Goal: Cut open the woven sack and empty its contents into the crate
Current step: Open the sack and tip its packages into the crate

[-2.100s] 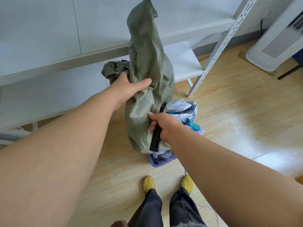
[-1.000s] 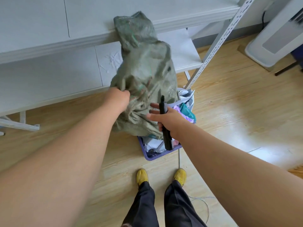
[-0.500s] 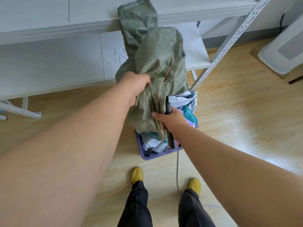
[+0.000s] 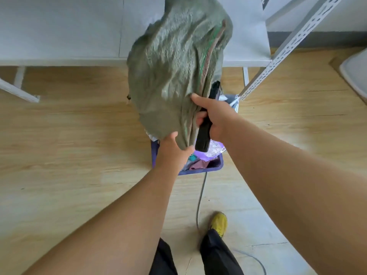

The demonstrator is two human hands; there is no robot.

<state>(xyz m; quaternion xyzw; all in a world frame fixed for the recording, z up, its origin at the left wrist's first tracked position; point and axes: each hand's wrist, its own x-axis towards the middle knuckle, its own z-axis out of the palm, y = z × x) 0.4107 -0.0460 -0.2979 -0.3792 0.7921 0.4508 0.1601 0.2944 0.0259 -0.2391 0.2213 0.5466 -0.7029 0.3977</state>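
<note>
Left hand (image 4: 174, 147), lately gripping high on the sack (image 4: 174, 62), now pinches its bottom edge; right hand (image 4: 216, 118) clutches sack and knife (image 4: 204, 133); we judge the crate (image 4: 200, 171) beneath nearly filled.

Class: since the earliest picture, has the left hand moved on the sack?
Yes. The left hand now grips the woven sack's bottom edge, just above the purple crate, lower than before.

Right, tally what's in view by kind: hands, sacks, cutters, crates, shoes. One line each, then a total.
Hands: 2, the left hand gripping the lower edge of the sack, the right hand holding the cutter
Green woven sack: 1
Black cutter: 1
Purple crate: 1
Yellow shoe: 1
Total: 6
</note>
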